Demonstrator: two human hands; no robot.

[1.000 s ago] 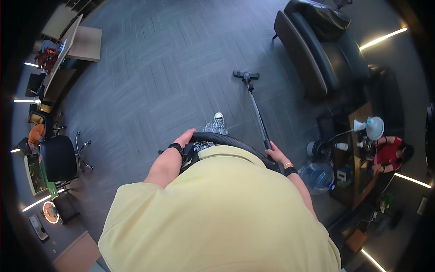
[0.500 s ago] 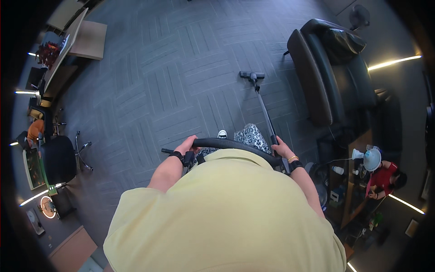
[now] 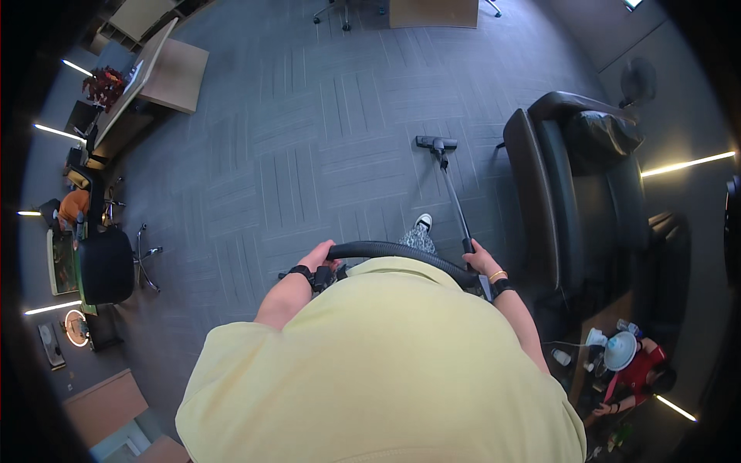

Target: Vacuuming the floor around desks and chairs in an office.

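A long metal vacuum wand (image 3: 459, 204) slants forward from my right hand (image 3: 482, 258), whose fingers are closed around its dark handle. At its far end, the dark floor head (image 3: 438, 144) rests on the grey carpet. The black ribbed hose (image 3: 394, 249) arches across my waist, from near my right wrist to my left hand (image 3: 318, 258). That hand is closed on the hose's left end, beside a dark part I cannot make out. One of my shoes (image 3: 424, 221) shows ahead, under a patterned trouser leg.
A dark leather sofa (image 3: 540, 193) stands close on the right. Behind it, a person in red (image 3: 644, 374) is at a table with a pale blue fan-like object (image 3: 620, 351). On the left are a desk (image 3: 174, 73) and a black wheeled chair (image 3: 108, 266). Another desk (image 3: 434, 14) stands far ahead.
The sofa and side furniture have slid down the picture, and a desk has come in at the top. A different shoe placement shows, further right. Both hands keep their hold.
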